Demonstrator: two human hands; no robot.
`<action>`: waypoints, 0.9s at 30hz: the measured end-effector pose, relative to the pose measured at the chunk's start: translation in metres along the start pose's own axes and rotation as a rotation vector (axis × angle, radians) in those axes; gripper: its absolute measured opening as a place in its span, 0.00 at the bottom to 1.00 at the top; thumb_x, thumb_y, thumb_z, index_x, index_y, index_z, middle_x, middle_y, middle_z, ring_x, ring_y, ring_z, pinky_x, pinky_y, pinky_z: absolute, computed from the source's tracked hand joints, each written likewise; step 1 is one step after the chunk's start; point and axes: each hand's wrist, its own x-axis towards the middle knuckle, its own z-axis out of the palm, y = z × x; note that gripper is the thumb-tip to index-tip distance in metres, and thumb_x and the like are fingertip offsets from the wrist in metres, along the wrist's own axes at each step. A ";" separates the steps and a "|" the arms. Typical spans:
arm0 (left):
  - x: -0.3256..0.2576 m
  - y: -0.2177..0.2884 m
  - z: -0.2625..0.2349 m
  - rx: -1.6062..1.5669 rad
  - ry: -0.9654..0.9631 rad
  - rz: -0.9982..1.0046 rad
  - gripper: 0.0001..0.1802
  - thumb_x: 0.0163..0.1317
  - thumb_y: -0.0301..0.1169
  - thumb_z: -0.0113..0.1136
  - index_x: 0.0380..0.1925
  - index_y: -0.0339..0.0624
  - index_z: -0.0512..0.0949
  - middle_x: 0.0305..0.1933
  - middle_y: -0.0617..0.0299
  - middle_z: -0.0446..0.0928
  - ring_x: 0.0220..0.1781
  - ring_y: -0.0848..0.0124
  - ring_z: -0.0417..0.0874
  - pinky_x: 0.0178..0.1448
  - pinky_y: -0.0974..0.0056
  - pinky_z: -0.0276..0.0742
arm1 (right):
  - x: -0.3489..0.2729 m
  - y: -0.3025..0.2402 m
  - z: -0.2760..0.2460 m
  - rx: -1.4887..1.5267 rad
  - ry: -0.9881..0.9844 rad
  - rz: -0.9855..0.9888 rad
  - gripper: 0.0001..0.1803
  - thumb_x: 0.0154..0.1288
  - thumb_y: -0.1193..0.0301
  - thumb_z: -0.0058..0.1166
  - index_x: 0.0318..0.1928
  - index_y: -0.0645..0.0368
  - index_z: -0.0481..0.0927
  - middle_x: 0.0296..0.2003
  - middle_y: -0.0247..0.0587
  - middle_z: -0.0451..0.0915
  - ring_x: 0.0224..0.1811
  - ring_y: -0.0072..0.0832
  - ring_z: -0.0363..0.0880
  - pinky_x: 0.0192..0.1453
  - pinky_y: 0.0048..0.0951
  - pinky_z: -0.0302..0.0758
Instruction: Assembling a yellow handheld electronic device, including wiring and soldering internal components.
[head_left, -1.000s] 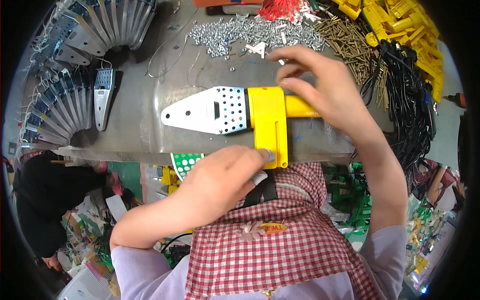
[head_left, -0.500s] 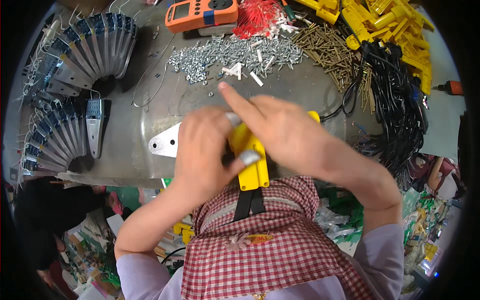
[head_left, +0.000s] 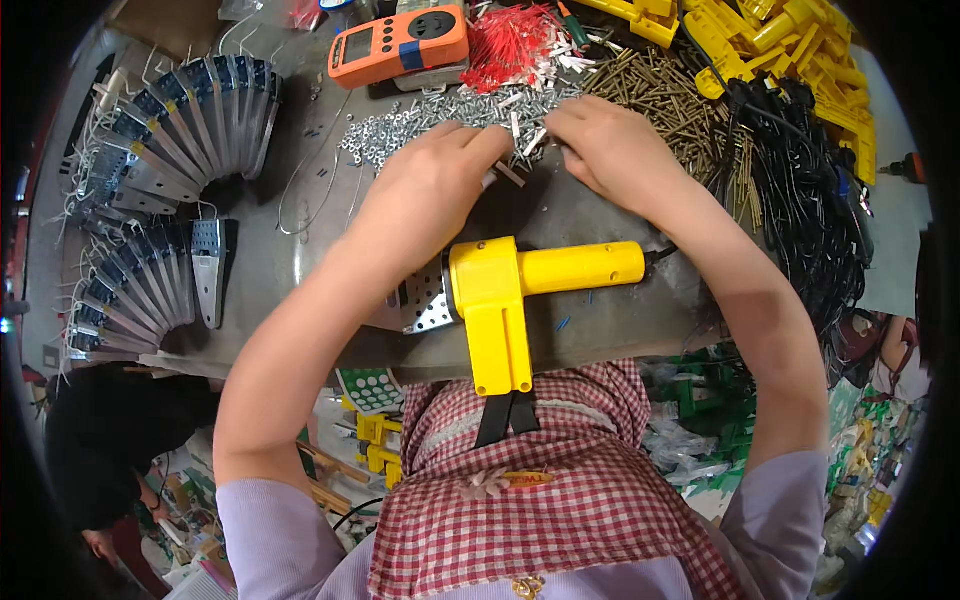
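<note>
In the head view, I see the yellow casing (head_left: pixel 497 310) on the tabletop (head_left: pixel 640 310), its lower end over the near edge. It already sits against the perforated plate (head_left: pixel 430 306); I can't make out whether its 2 lower holes (head_left: pixel 524 387) carry fasteners. The left hand (head_left: pixel 435 180) and right hand (head_left: pixel 620 150) bend at the silver screws (head_left: pixel 400 125); whether either grips any, I can't tell. The left forearm (head_left: pixel 290 350) hides part of the plate. An orange meter (head_left: pixel 375 50) and black cables (head_left: pixel 790 200) crowd the pile.
</note>
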 end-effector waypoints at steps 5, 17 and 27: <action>0.010 -0.014 0.009 0.201 -0.092 0.201 0.18 0.42 0.20 0.59 0.38 0.40 0.72 0.37 0.55 0.76 0.42 0.55 0.76 0.48 0.56 0.72 | -0.026 -0.022 -0.048 0.443 -0.124 0.446 0.09 0.50 0.78 0.55 0.34 0.63 0.74 0.31 0.42 0.76 0.33 0.36 0.76 0.39 0.30 0.73; 0.037 0.054 0.007 -0.574 -0.319 -0.001 0.13 0.52 0.22 0.60 0.39 0.36 0.73 0.33 0.55 0.80 0.37 0.64 0.83 0.44 0.64 0.77 | -0.090 -0.090 -0.045 0.349 0.156 0.297 0.13 0.46 0.83 0.54 0.37 0.64 0.75 0.36 0.43 0.72 0.39 0.40 0.73 0.41 0.34 0.73; 0.027 0.066 0.015 -0.454 -0.305 -0.010 0.14 0.50 0.22 0.60 0.39 0.39 0.74 0.37 0.51 0.79 0.41 0.55 0.81 0.44 0.60 0.76 | -0.106 -0.088 -0.013 0.254 0.368 0.295 0.15 0.43 0.85 0.57 0.36 0.66 0.74 0.35 0.44 0.73 0.35 0.40 0.74 0.38 0.34 0.74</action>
